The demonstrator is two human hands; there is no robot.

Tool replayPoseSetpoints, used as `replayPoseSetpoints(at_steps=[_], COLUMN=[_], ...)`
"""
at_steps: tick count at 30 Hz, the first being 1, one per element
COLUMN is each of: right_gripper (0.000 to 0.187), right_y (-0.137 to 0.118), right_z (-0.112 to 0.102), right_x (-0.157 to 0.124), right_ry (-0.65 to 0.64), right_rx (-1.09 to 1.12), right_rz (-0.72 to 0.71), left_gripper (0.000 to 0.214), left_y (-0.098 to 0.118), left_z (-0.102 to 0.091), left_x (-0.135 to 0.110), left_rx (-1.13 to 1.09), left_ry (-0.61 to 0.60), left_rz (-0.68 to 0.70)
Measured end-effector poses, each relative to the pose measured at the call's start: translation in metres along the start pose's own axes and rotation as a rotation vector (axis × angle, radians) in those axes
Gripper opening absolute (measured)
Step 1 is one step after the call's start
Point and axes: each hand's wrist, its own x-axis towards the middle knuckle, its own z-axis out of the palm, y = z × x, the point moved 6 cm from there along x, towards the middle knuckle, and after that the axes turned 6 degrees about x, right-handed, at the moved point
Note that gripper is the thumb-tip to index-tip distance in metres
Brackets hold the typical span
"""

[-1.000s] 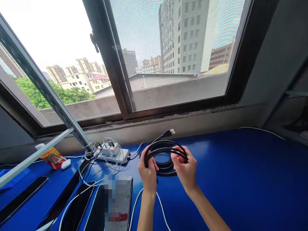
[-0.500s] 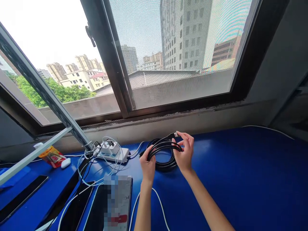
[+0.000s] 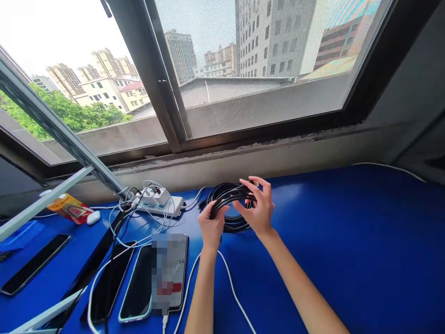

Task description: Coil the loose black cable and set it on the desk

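Observation:
A coiled black cable (image 3: pixel 227 197) is held just above the blue table (image 3: pixel 347 241) below the window. My left hand (image 3: pixel 211 226) is closed round the near left side of the coil. My right hand (image 3: pixel 257 208) pinches the cable's free end at the coil's right side, with the other fingers spread. The plug at that end is mostly hidden behind the fingers.
A white power strip (image 3: pixel 160 202) with chargers and tangled white cables lies left of the coil. Several phones (image 3: pixel 139 280) lie at the near left; one (image 3: pixel 34 264) lies further left. A white cable (image 3: pixel 229 287) runs between my forearms. An orange packet (image 3: pixel 68 208) and a white earbud case (image 3: pixel 93 217) sit far left.
My right hand moved from the coil's near side up to the free plug end and drew it across the coil. The coil shifted slightly away from me, and the view tilted down.

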Motion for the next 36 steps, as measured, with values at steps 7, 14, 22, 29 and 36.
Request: replayPoseSetpoints(at_steps=[7,14,22,29,36], right_gripper=[0.028,0.04,0.05,0.045,0.04], right_y=[-0.008,0.004,-0.001,0.0,0.001], right_z=[0.001,0.008,0.007,0.012,0.009], right_x=[0.002,-0.001,0.0,0.0,0.0], right_ry=[-0.063,-0.037,0.022,-0.052,-0.007], right_rx=[-0.007,0.006,-0.005,0.02,0.006], right_rz=[-0.042,-0.084,-0.145,-0.176,-0.176], left_gripper=[0.052,0.061,0.061,0.049,0.063], left_y=[0.008,0.009,0.007,0.006,0.006], left_z=[-0.001,0.001,-0.005,-0.012,-0.016], left_x=[0.001,0.002,0.004,0.005,0.006], left_rx=[-0.029,-0.022,-0.03,-0.058,-0.146], left_ry=[-0.053,-0.07,0.03,0.068,0.12], left_rz=[-0.031,-0.029,0.031,0.042,-0.023])
